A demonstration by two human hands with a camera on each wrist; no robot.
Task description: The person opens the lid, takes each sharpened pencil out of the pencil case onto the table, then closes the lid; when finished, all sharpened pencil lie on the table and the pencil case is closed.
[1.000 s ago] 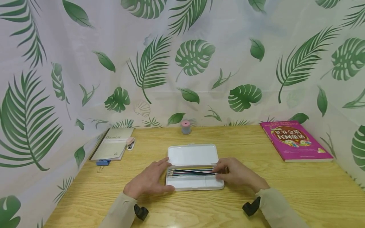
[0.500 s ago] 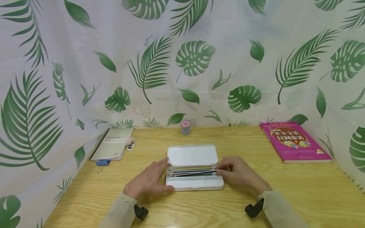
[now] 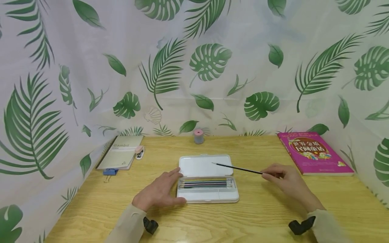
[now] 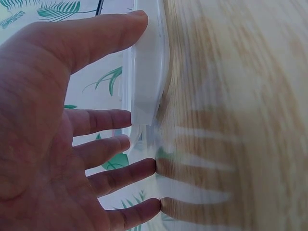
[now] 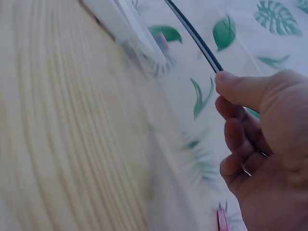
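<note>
The right hand (image 3: 288,182) is pinching a dark pencil (image 3: 238,168) by its right end between thumb and curled fingers (image 5: 240,91), holding it clear of the tabletop (image 3: 267,209). The pencil is slanting up and to the left, with its tip hanging over the open lid of a white pencil case (image 3: 206,166). The case is lying open in the middle of the tabletop, its lid flat on the far side. In its near half, a row of coloured pencils (image 3: 205,183) is lying side by side lengthwise.

The left hand (image 3: 159,192) is resting flat at the left end of the case, fingers straight and spread. The thumb and fingertips (image 4: 120,118) are touching the case's edge, gripping nothing.

A notebook (image 3: 120,156) is sitting at the far left with a small pink stapler (image 3: 139,152) just beside it and a blue clip (image 3: 110,171) near its near corner. A small grey pot with a pink top (image 3: 198,136) is standing at the far edge. A magenta book (image 3: 314,153) is lying at the far right.
</note>
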